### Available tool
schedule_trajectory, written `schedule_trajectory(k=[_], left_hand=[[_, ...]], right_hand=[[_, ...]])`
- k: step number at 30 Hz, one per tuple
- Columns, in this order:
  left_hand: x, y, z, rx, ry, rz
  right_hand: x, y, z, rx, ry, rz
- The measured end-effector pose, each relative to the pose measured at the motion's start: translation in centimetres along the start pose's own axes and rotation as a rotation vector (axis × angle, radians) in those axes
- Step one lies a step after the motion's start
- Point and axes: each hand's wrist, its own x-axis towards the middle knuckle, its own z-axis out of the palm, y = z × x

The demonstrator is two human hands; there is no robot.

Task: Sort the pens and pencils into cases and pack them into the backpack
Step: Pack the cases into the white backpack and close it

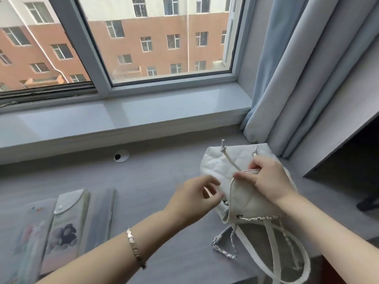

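Observation:
A small white quilted backpack [219,167] lies on the grey desk at the right, its chain straps [264,219] trailing toward me. My right hand [268,179] rests on top of it and pinches the edge of its flap. My left hand [194,199] hovers just left of the bag with fingers loosely curled, holding nothing. Three flat translucent pencil cases lie side by side at the lower left: one with a snap flap and dark flower print [65,226], one with pastel print [30,238], and a plain one [102,214].
The grey desk [155,181] runs under a pale windowsill [123,117]. A round cable grommet [121,155] sits at the desk's back. Blue-grey curtains [297,78] hang at the right, touching the bag's far end. A dark shelf opening [348,160] is at far right.

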Motion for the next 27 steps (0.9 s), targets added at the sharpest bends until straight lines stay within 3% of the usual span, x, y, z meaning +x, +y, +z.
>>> schedule_trajectory(k=[4, 9, 11, 14, 16, 19, 22, 27], left_hand=[[-1.6, -0.4, -3.8, -0.040, 0.250, 0.015], [-4.2, -4.1, -8.3, 0.078, 0.429, -0.200], [-5.0, -6.2, -9.1, 0.103, 0.421, -0.321], [-5.7, -9.4, -8.8, 0.217, 0.242, -0.526], [-5.9, -11.4, -8.4, 0.200, 0.123, -0.657], [-5.3, -12.9, -8.4, 0.183, 0.002, -0.737], [-4.3, -12.9, -8.5, 0.218, -0.064, -0.738], [-4.5, -13.6, -8.1, 0.147, -0.077, -0.750]], right_hand=[[1.4, -6.1, 3.4, 0.181, -0.185, 0.004], [1.4, -11.6, 10.3, 0.321, -0.381, -0.006], [1.0, -12.9, 13.2, 0.322, -0.456, -0.024], [-0.4, -12.3, 16.2, 0.241, -0.548, -0.102], [-1.9, -10.6, 17.3, 0.110, -0.500, -0.299], [-4.1, -8.2, 17.7, -0.052, -0.284, -0.568], [-5.2, -7.0, 18.1, -0.078, -0.110, -0.528], [-6.1, -6.9, 19.1, -0.021, -0.040, -0.494]])
